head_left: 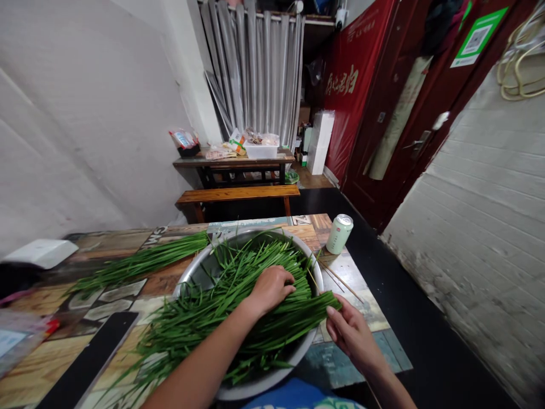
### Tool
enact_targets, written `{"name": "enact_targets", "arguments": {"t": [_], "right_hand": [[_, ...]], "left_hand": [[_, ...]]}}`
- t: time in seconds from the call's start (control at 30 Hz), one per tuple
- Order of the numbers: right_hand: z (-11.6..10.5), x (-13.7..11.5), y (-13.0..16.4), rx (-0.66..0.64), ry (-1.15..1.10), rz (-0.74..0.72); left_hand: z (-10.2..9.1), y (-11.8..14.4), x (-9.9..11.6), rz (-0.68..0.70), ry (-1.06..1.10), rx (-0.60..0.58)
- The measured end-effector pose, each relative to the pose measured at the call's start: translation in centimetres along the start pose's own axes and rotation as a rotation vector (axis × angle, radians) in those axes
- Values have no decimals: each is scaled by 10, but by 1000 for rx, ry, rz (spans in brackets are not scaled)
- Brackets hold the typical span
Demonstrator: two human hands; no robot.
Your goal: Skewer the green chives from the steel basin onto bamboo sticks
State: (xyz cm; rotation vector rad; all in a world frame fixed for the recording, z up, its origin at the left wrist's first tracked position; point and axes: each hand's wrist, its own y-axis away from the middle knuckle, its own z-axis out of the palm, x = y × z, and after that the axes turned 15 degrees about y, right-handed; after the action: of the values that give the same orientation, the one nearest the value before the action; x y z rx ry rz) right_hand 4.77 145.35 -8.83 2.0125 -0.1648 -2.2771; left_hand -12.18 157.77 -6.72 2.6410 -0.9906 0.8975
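A large round metal basin [313,250] holds a heap of long green garlic chives [191,318], and many leaves hang over its left rim. My left hand [272,288] lies over the heap with its fingers curled in; whatever they may hold is hidden. At the basin's right rim, my right hand [347,326] pinches the cut ends of a bunch of garlic chives between thumb and fingers. That bunch stretches left across the basin, below my left hand. Another bundle of garlic chives [149,260] lies on the table, left of the basin.
A pale green can [339,234] stands upright near the table's right edge, with thin sticks [343,281] beside it. On the left lie a dark flat slab [91,360] and a white box [41,253]. Beyond are a wooden bench [238,194] and a second table [191,163].
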Motion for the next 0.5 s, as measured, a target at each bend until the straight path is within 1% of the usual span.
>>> {"name": "enact_targets", "arguments": {"t": [0.17,0.27,0.37,0.43,0.5], "right_hand": [[1,-3,0,9,-1,2],[0,-2,-1,6,7,-1],[-3,2,-2,-10,23,-1],[-4,5,-3,-14,26,1],[-5,7,-4,-9,21,0]], "left_hand": [[-2,1,5,67,-38,-21],[-2,0,7,20,22,-8],[-2,-1,8,-42,182,59],[-2,-2,8,-69,327,120],[-1,-4,8,-110,505,152]]}}
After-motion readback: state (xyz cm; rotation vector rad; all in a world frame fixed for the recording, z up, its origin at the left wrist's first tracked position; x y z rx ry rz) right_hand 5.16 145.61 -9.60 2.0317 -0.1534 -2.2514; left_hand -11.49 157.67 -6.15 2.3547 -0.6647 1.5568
